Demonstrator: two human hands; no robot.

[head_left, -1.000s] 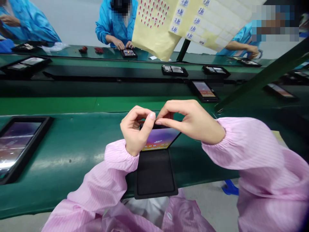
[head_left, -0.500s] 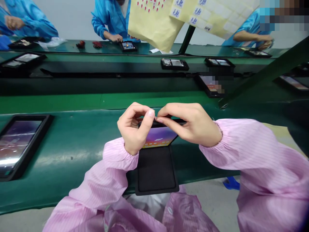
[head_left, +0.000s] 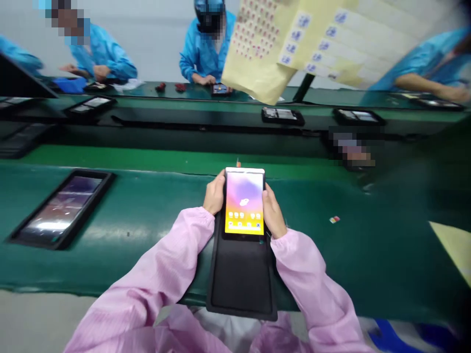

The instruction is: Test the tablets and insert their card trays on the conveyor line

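Note:
A tablet point(head_left: 244, 202) with a lit screen is held upright between my two hands, its purple-to-yellow home screen facing me. My left hand point(head_left: 215, 194) grips its left edge, the fingers going behind it. On the opposite edge, my right hand point(head_left: 273, 212) has its thumb along the side and its other fingers partly hidden. Under and in front of the tablet lies a black foam tray point(head_left: 241, 279), reaching over the near bench edge. A small orange-tipped piece point(head_left: 238, 163) sticks up behind the tablet's top edge.
Another tablet in a black tray point(head_left: 61, 211) lies to the left on the green bench point(head_left: 158, 274). A small coloured sticker point(head_left: 334, 219) is to the right. Open devices in trays point(head_left: 282, 115) sit on the line beyond. Co-workers in blue point(head_left: 206, 54) work opposite, behind hanging yellow sheets point(head_left: 265, 54).
Both hands have parted from pinching at the tablet's top edge and now hold its two sides. The screen has turned to face me more fully. My view has shifted left and up.

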